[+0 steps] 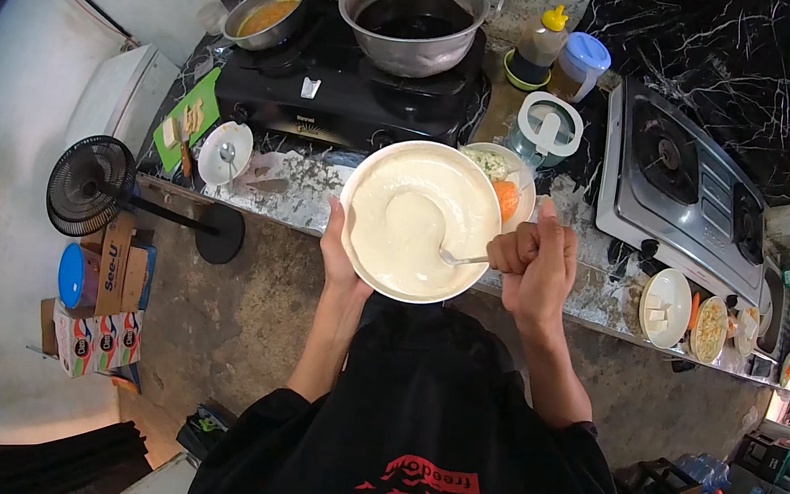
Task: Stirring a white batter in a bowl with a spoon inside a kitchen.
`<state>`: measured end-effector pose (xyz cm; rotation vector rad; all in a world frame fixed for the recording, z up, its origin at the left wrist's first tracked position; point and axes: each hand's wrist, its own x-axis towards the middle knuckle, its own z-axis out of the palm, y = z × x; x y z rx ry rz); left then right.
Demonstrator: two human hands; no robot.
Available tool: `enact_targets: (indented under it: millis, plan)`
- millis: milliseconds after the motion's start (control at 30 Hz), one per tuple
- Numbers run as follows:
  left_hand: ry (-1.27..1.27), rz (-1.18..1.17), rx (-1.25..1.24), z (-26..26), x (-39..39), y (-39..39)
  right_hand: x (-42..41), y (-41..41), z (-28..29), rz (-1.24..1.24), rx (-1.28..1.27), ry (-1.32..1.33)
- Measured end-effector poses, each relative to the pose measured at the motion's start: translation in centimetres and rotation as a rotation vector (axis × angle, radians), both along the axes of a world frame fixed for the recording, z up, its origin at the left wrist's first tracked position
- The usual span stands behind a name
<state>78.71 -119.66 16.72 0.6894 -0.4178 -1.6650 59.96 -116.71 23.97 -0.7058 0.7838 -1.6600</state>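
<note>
A white bowl (346, 244) of smooth cream-coloured batter (415, 212) is held up close to my body, over the counter's front edge. My left hand (345, 259) grips its left side, thumb along the outer wall. In my right hand (537, 259) is the handle of a metal spoon (465, 260), whose head dips into the batter at the lower right. Partly hidden behind the bowl, a plate (526, 190) carries grated carrot (505, 200) and a pale green shredded food (486, 163).
A black gas stove (338, 114) bears a large metal pot (408, 48) of dark liquid and a smaller metal bowl (289, 27). A green cutting board (170, 147) and white bowl (212, 172) stand left. Rightward are a lidded jug (541, 150), steel stove (620, 180) and food plates. A fan (91, 187) stands left.
</note>
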Motion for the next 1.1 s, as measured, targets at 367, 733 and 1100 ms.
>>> enact_targets:
  millis: [367,733,1100]
  plan:
    - [-0.047,-0.06,0.015,-0.2,-1.2,1.2,3.1,-3.1,-0.9,0.026,0.162,-0.248]
    - [0.0,-0.072,0.046,-0.3,-0.8,1.7,1.5,-6.3,-1.1,-0.166,-0.188,0.054]
    - [0.004,0.024,0.039,-0.7,0.2,1.0,-1.4,-1.9,0.3,0.01,-0.195,0.29]
